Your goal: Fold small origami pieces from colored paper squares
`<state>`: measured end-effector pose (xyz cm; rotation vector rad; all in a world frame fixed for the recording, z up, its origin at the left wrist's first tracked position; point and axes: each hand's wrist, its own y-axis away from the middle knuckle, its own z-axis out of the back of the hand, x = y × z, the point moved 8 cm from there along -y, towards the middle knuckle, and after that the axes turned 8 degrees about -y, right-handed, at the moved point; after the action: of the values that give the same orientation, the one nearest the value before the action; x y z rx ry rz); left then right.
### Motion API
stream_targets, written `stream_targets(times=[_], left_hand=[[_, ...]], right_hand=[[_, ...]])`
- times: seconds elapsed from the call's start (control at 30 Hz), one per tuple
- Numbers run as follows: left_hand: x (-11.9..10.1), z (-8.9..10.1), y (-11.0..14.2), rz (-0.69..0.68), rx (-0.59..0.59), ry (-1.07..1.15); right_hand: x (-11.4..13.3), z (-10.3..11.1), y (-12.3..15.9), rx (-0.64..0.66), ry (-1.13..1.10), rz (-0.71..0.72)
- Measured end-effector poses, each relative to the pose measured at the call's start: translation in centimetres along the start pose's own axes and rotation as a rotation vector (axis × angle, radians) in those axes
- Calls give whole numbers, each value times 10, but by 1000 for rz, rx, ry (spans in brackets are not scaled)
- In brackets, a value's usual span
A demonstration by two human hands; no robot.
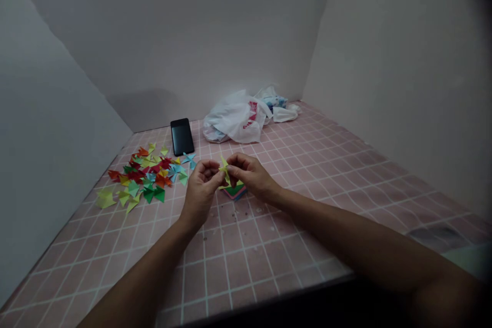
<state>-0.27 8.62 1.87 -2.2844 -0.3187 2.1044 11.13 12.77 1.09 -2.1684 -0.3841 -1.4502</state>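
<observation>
Both sets of fingers are pinching one small, pointed, folded yellow paper piece (224,168), left hand (200,188) on one side, right hand (253,177) on the other, and the piece is sitting just above the near stack of green, pink and blue paper sheets (233,191). That stack is serving as our landmark! The danger is looking small but real: thin points are poking out between the fingertips, so too hard a squeeze could be crushing a crease, and uneven pulling could be tearing a fold or popping it open. A careless knuckle could be nudging the stack askew, too.

Now the pose: thumbs are pressing inward, the other fingers are curling, and the two hands are almost meeting. The left forearm is slanting up from the near left of the stack, the right one is stretching in from the near right.

Farther out, left of the stack, a loose heap of multicoloured folded paper pieces (157,169) is spreading over the pink, white-gridded worktop (265,261). Beyond the stack to the left, a black rectangular smartphone (182,137) is lying flat; straight beyond, a crumpled white plastic bag with red print (234,118) is slumping.
</observation>
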Motion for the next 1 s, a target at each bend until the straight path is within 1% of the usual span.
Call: stream_targets(times=[0.13,0.3,0.4,0.5,0.6,0.73,0.87,1.0], left_hand=[[-5,4,0,-70,-30,-68],[-13,4,3,-123,-19,-225],[-17,3,5,-146,-17,-264],[-20,5,6,-168,-44,-259],[-19,9,5,-180,-79,-267],[-17,11,3,-181,-98,-217],[-18,10,2,-192,-92,-137],[-13,9,0,-114,-77,-1]], right_hand=[[2,-2,1,-3,-2,1],[14,0,4,-69,55,83],[16,-1,5,-86,51,90],[14,-3,5,-71,35,69],[12,-6,6,-28,51,52],[11,-8,6,20,71,44],[8,-8,6,28,81,17],[7,-7,7,14,20,10]])
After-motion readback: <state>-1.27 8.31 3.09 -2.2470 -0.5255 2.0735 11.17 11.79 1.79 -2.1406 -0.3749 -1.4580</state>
